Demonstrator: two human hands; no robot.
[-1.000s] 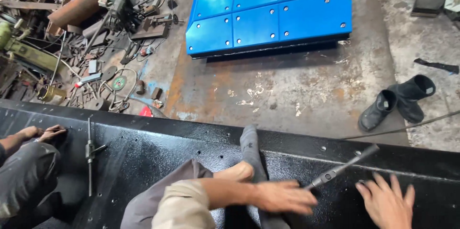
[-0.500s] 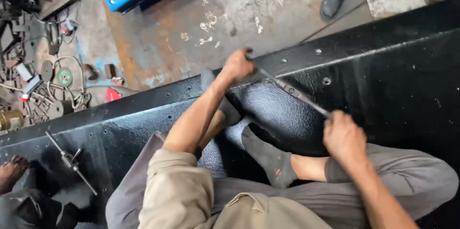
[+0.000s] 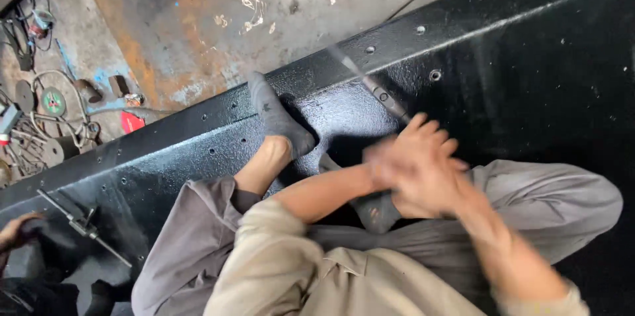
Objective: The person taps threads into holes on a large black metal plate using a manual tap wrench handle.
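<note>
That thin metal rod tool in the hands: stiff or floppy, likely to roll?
The rod tool looks like straight metal, so probably stiff. Its round, slim shaft would likely roll on the sloped black panel. Both blurred hands meet at its near end.

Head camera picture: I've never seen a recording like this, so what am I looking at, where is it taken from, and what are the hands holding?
There is no machine here. The picture comes from a camera worn on a person's head, looking down at their own lap and hands. The person sits on a big black painted metal panel with bolt holes along its ridge, legs in grey trousers, one foot in a dark sock.

The left hand and right hand are pressed together and blurred by motion. A long thin metal tool pokes out above them toward the holes; they seem to grip its end, though the blur hides the grip.

At the lower left, another person's hand rests near a clamp-like tool. Beyond the panel lie a stained concrete floor and scattered workshop parts.
</note>
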